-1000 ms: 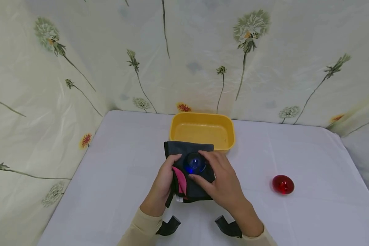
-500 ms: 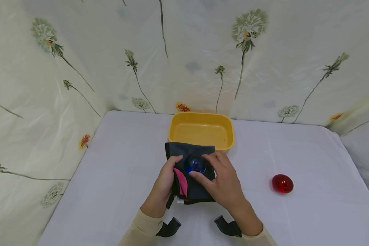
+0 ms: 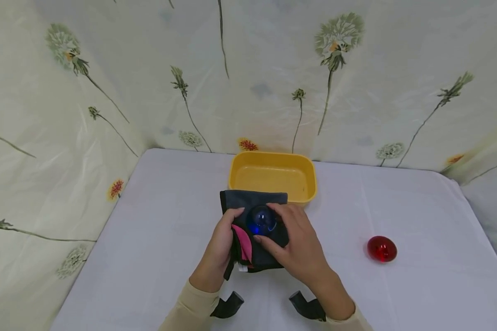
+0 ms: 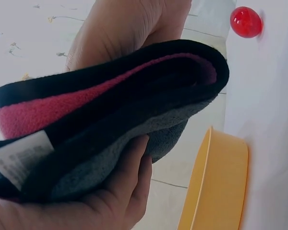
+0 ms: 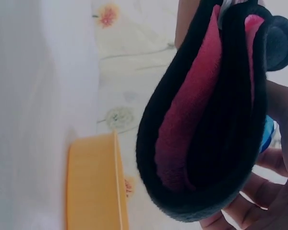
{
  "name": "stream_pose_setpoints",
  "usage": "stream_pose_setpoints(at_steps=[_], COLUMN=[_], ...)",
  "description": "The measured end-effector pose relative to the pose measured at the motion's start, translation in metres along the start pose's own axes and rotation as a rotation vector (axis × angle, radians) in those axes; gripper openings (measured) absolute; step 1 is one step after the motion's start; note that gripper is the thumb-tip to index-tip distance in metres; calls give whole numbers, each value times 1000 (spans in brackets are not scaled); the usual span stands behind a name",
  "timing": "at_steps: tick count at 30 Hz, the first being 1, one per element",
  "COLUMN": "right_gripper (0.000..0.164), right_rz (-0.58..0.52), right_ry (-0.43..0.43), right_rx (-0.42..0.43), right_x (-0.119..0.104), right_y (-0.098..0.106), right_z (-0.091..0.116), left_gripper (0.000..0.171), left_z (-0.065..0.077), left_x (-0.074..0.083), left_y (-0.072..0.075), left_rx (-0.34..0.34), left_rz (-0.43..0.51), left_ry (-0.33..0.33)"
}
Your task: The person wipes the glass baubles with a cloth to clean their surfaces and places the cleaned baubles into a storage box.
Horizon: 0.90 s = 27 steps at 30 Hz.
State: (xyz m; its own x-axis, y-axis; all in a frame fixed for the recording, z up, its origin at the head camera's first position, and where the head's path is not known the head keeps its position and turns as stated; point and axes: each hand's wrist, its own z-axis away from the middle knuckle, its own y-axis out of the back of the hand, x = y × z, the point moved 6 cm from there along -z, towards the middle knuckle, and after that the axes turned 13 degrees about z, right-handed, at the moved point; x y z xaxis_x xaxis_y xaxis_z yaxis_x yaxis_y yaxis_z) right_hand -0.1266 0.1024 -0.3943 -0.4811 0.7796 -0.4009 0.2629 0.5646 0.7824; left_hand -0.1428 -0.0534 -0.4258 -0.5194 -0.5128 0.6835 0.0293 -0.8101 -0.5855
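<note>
Blue ball held against a folded cloth between two hands

A flower-printed backdrop (image 3: 257, 50) rises behind the white-covered table (image 3: 170, 207), on which a yellow basin (image 3: 273, 154) stands near the far edge. Nearer the person, a folded dark cloth (image 3: 252, 198) is held above the tabletop; in the head view it overlaps the basin's near rim. The right hand (image 3: 304, 246) pinches the blue ball, thumb on the near side and fingertips on the far side. The left hand (image 3: 220, 243) grips the cloth, its thumb on top and its fingers beneath. The blue ball (image 3: 262, 220) lies against the upper face of the cloth. Well apart to the right, the red ball (image 3: 382, 249) rests on the table. Smallest are the turned-back pink lining (image 3: 243, 241) and a white tag (image 4: 23, 158) at the cloth's edge.

Compared with half a second earlier, the change is slight — ball, cloth and right fingertips sit a little farther left, while basin and red ball keep their places. The work therefore appears to remain at one stage: handling the blue ball on the cloth.
</note>
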Motion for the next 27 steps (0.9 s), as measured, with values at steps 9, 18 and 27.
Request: stream_pose_setpoints(at_steps=[9,18,27], right_gripper=[66,53,86], right_rz=[-9,10,2], right_ry=[-27,-48,-42], right_rx=[14,-1,-41], right_x=[5,6,1], right_y=[1,-1,-7], right_z=[1,1,1], left_gripper=[65,59,64], left_z=[0,-1,-1], left_x=[-2,-3,0], left_y=[0,1,1], left_rx=[21,13,3], left_rz=[-6,-25,-22], left_ry=[16,4,-14])
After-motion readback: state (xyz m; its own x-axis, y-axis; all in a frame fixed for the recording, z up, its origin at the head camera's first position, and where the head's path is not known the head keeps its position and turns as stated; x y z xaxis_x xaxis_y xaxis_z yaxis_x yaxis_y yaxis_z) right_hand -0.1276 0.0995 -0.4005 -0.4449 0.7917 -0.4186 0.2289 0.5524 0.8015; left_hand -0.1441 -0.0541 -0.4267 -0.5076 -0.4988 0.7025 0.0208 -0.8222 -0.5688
